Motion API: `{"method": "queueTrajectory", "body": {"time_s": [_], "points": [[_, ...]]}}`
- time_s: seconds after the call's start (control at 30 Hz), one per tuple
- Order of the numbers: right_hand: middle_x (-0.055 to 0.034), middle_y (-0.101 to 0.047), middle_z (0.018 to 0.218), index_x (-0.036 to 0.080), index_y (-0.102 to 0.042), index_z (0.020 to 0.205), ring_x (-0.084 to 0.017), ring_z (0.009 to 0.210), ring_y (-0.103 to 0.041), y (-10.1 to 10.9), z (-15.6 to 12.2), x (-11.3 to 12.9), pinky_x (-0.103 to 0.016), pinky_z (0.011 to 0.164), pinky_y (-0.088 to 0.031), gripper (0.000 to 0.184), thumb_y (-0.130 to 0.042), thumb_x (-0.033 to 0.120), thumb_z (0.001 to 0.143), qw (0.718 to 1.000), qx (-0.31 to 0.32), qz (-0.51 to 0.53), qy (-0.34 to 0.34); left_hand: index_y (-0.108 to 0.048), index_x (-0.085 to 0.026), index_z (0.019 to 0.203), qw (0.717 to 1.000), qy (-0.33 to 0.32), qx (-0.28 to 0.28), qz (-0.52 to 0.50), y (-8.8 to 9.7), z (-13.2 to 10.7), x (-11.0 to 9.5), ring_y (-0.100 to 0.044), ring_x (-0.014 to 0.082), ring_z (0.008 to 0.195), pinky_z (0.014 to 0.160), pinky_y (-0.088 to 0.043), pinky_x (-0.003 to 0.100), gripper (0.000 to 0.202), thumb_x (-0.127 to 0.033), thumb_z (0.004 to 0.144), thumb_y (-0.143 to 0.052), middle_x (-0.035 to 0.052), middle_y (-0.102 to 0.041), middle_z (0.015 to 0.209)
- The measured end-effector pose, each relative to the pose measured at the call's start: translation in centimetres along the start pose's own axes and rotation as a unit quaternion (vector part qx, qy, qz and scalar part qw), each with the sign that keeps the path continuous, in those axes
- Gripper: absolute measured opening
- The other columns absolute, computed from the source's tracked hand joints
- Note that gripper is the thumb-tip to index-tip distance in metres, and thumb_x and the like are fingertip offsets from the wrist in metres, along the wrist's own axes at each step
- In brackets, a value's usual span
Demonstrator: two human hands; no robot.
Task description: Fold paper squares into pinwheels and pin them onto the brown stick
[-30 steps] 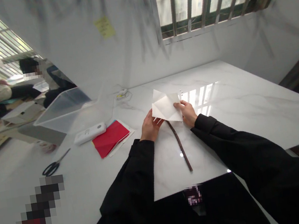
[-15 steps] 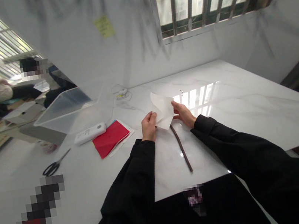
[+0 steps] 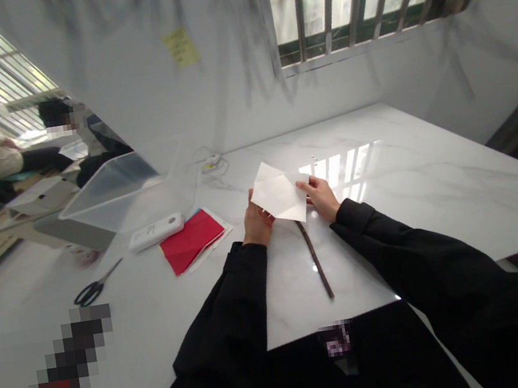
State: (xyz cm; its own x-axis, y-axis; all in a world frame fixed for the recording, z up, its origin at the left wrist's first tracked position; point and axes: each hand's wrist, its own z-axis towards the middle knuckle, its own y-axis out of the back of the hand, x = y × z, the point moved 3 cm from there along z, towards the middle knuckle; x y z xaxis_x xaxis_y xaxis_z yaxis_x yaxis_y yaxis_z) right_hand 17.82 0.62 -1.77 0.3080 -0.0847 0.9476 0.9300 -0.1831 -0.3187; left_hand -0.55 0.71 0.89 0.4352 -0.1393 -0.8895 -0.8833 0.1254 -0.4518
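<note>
A creased sheet of white paper (image 3: 280, 194) is held above the table between my two hands. My left hand (image 3: 257, 223) grips its left edge, with the fingers partly hidden beneath the sheet. On the opposite side my right hand (image 3: 322, 199) pinches the right corner, thumb on top. Below the paper a thin dark brown stick (image 3: 316, 258) lies on the glossy white table, slanting toward the front edge; its far end is hidden by the sheet.
Left of my hands lie red paper (image 3: 192, 239) over paler sheets, a white oblong device (image 3: 156, 232) and black-handled scissors (image 3: 98, 283). Behind them stands a clear plastic bin (image 3: 112, 188). A small white object with a cable (image 3: 211, 161) rests by the wall. Other people sit far left.
The paper has been turned from a curled, tilted position to a flatter one, its face now toward me. My left hand has shifted slightly under its left edge; the stick stays put.
</note>
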Motion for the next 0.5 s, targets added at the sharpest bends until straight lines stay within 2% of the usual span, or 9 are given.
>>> {"method": "queueTrajectory", "body": {"time_s": [0.2, 0.37, 0.5], "points": [[0.0011, -0.069, 0.078, 0.021, -0.067, 0.095, -0.016, 0.068, -0.063, 0.30, 0.22, -0.17, -0.028, 0.060, -0.055, 0.040, -0.077, 0.050, 0.071, 0.998, -0.064, 0.026, -0.008, -0.070, -0.020, 0.123, 1.000, 0.023, 0.002, -0.013, 0.51, 0.18, -0.30, -0.073, 0.0291, 0.104, 0.085, -0.061, 0.039, 0.077, -0.085, 0.087, -0.051, 0.0140, -0.076, 0.116], [-0.0006, -0.070, 0.083, 0.020, -0.066, 0.091, -0.016, 0.072, -0.065, 0.02, 0.01, 0.07, -0.029, 0.062, -0.056, 0.037, -0.077, 0.049, 0.070, 0.999, -0.049, 0.013, -0.010, -0.068, -0.020, 0.124, 1.000, 0.020, -0.008, -0.002, 0.61, 0.47, 0.33, -0.072, 0.0273, 0.102, 0.086, -0.059, 0.038, 0.069, -0.078, 0.089, -0.056, 0.0132, -0.075, 0.113], [-0.0006, -0.071, 0.083, 0.020, -0.066, 0.090, -0.016, 0.073, -0.065, 0.05, -0.08, 0.32, -0.028, 0.062, -0.055, 0.035, -0.076, 0.046, 0.069, 0.998, -0.049, 0.027, -0.019, -0.068, -0.023, 0.124, 0.999, 0.024, -0.002, -0.024, 1.10, 0.63, 0.20, -0.071, 0.0287, 0.103, 0.086, -0.059, 0.041, 0.078, -0.088, 0.088, -0.042, 0.0136, -0.073, 0.117]]}}
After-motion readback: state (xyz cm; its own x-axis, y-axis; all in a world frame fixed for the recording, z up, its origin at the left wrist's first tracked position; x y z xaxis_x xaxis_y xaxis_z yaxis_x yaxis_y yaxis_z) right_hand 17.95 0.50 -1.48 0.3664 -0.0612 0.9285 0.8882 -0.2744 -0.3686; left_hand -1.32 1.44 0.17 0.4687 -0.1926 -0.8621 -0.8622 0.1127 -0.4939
